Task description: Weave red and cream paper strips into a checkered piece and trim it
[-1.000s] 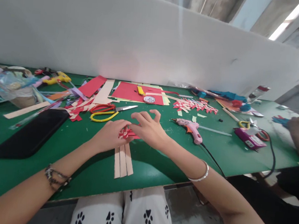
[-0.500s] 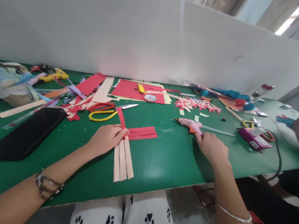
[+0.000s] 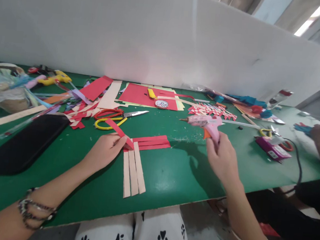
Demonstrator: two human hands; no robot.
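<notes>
Head view, and from beside the bench I see the left hand (image 3: 104,149) pinching a slanted red strip (image 3: 116,128) where pale strips (image 3: 133,172) and other red strips (image 3: 153,142) meet on the green table (image 3: 171,177). The right hand (image 3: 222,160) clasps the pink glue gun (image 3: 205,122) by its handle, raised, nozzle pointing left.

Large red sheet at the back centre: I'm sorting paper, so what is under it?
Pale yellow sheets stick out from under the red sheet; what lies under its middle is hidden.
</notes>
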